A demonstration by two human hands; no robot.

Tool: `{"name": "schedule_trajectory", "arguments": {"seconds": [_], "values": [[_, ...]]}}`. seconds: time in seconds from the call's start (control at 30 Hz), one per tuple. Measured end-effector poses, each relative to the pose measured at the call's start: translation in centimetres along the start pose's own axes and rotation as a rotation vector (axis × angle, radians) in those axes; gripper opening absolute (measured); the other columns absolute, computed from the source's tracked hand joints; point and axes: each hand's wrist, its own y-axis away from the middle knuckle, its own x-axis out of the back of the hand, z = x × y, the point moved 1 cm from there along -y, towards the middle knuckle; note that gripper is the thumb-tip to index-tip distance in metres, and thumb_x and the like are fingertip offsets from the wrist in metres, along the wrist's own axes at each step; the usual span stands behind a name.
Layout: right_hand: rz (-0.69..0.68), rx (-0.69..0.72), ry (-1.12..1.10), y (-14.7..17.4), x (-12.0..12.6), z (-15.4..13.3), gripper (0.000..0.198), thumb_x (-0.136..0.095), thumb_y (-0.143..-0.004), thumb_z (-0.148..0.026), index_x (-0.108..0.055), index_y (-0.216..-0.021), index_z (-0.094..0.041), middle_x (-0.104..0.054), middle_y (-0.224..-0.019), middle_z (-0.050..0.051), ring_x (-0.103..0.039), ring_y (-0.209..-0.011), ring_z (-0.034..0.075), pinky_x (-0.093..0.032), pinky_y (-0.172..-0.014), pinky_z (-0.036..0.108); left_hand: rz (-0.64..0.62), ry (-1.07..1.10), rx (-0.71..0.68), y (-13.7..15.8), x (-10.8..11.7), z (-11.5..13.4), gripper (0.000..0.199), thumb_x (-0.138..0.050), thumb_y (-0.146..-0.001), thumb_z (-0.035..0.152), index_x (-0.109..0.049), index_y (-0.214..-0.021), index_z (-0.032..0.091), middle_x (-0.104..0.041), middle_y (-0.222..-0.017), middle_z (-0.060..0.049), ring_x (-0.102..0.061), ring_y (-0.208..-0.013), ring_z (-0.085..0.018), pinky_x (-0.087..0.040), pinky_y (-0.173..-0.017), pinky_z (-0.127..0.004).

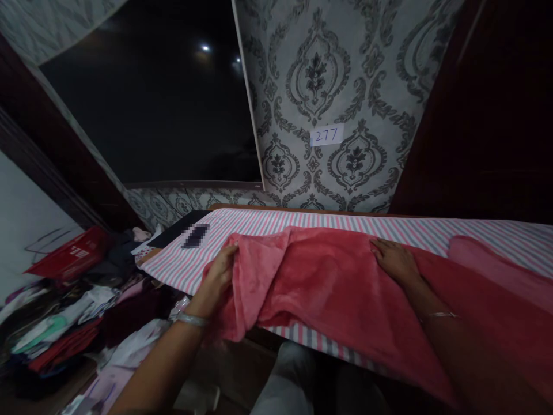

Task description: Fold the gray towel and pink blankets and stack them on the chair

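Note:
A soft red plush cloth [332, 276] lies spread along the table, reaching past the right edge of view. Its left end is turned over, and the fold [259, 265] shows a lighter pink face. My left hand [221, 268] is closed around that left end, its fingers partly hidden by the fabric. Near the far edge of the cloth, my right hand [393, 260] lies flat on top with fingers stretched to the left. Beneath is a pink, grey and white striped cover [173, 268].
A blurred dark object [196, 236] sits on the cover's left part. Piled clothes [86, 311] and a red basket [75, 253] are to the left. Behind the table are a large dark screen [164, 98] and a patterned wall with a paper marked 277 [327, 135]. My legs [287, 380] are below.

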Motion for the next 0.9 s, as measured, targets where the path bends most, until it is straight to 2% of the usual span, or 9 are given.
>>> {"name": "schedule_trajectory", "arguments": {"seconds": [0.13, 0.23, 0.37, 0.5, 0.67, 0.77, 0.9], "values": [[-0.013, -0.005, -0.007, 0.1, 0.1, 0.1, 0.053, -0.03, -0.1, -0.037, -0.06, -0.141, -0.021, -0.056, -0.148, 0.01, -0.052, -0.134, 0.03, -0.044, -0.107, 0.051, 0.203, 0.066, -0.105, -4.5, 2.4, 5.0, 0.032, -0.074, -0.07, 0.044, -0.055, -0.081, 0.021, -0.063, -0.069, -0.004, -0.066, -0.074, -0.024, -0.056, -0.071, -0.039], [-0.036, -0.005, -0.001, 0.0, 0.2, 0.1, 0.054, -0.031, -0.099, -0.037, -0.058, -0.143, -0.021, -0.054, -0.149, 0.01, -0.051, -0.135, 0.03, -0.043, -0.108, 0.051, 0.355, 0.033, -0.197, -7.8, 4.4, 8.2, 0.031, -0.076, -0.071, 0.04, -0.056, -0.083, 0.019, -0.054, -0.062, 0.002, -0.054, -0.059, -0.014, -0.049, -0.06, -0.028], [-0.033, -0.011, -0.01, 0.0, 0.2, 0.3, 0.052, -0.033, -0.099, -0.038, -0.06, -0.14, -0.022, -0.056, -0.148, 0.01, -0.052, -0.134, 0.03, -0.045, -0.108, 0.051, 0.442, -0.075, -0.236, -11.8, 5.7, 9.7, 0.034, -0.079, -0.071, 0.039, -0.06, -0.089, 0.017, -0.051, -0.061, 0.004, -0.04, -0.053, -0.009, -0.037, -0.051, -0.024], [-0.003, -0.006, -0.027, 0.1, 0.0, 0.5, 0.052, -0.034, -0.099, -0.037, -0.059, -0.141, -0.022, -0.057, -0.147, 0.009, -0.052, -0.134, 0.03, -0.045, -0.108, 0.052, 0.417, -0.17, -0.207, -15.7, 5.7, 7.9, 0.032, -0.078, -0.07, 0.031, -0.064, -0.095, 0.016, -0.059, -0.072, 0.001, -0.046, -0.061, -0.01, -0.04, -0.059, -0.023], [0.024, 0.0, -0.043, 0.0, -0.6, 1.0, 0.053, -0.032, -0.099, -0.039, -0.06, -0.141, -0.023, -0.059, -0.145, 0.009, -0.053, -0.133, 0.031, -0.047, -0.106, 0.054, 0.254, -0.265, -0.015, -18.4, 5.5, 3.2, 0.033, -0.076, -0.061, 0.014, -0.067, -0.092, 0.014, -0.059, -0.066, 0.0, -0.054, -0.063, -0.015, -0.044, -0.066, -0.029], [0.043, 0.024, -0.049, -0.1, -1.0, 1.5, 0.052, -0.033, -0.098, -0.038, -0.06, -0.14, -0.023, -0.06, -0.144, 0.008, -0.054, -0.132, 0.03, -0.045, -0.108, 0.052, 0.214, -0.298, 0.049, -17.8, 6.2, 0.8, 0.034, -0.074, -0.057, 0.01, -0.068, -0.09, 0.014, -0.059, -0.064, 0.0, -0.057, -0.065, -0.018, -0.045, -0.069, -0.032], [0.037, 0.048, -0.051, 0.0, -0.9, 1.7, 0.052, -0.033, -0.099, -0.039, -0.06, -0.139, -0.019, -0.06, -0.143, 0.012, -0.055, -0.132, 0.032, -0.044, -0.111, 0.052, 0.21, -0.307, 0.026, -14.6, 8.5, -0.7, 0.032, -0.076, -0.057, 0.012, -0.07, -0.088, 0.015, -0.067, -0.074, -0.004, -0.061, -0.073, -0.02, -0.046, -0.075, -0.032]]}}
